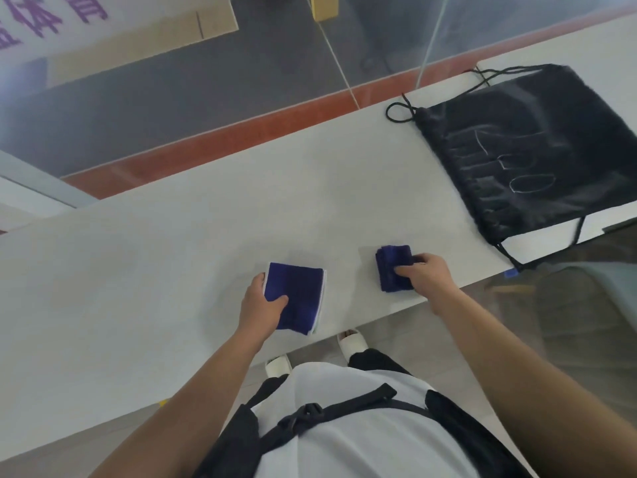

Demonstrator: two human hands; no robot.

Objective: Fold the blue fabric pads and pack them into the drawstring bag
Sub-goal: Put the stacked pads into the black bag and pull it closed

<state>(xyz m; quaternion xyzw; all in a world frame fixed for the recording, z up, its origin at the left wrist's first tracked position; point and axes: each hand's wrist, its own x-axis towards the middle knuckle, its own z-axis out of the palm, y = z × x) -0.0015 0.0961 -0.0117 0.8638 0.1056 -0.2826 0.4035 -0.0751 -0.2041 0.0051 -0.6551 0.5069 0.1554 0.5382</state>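
Observation:
Two folded blue fabric pads lie on the white table (172, 257) near its front edge. The larger pad (303, 291), with white edging, is gripped at its left side by my left hand (260, 310), thumb on top. The smaller, thicker folded pad (391, 265) sits to the right, and my right hand (425, 274) pinches its right side. A black drawstring bag (531, 150) lies flat at the table's far right, its mouth gathered at the left edge, cords trailing off both ends.
The table's front edge runs just below both pads, with my feet and the floor beneath. A glass partition and a red floor strip (241, 132) lie beyond the far edge. A grey seat (586, 305) stands at the right.

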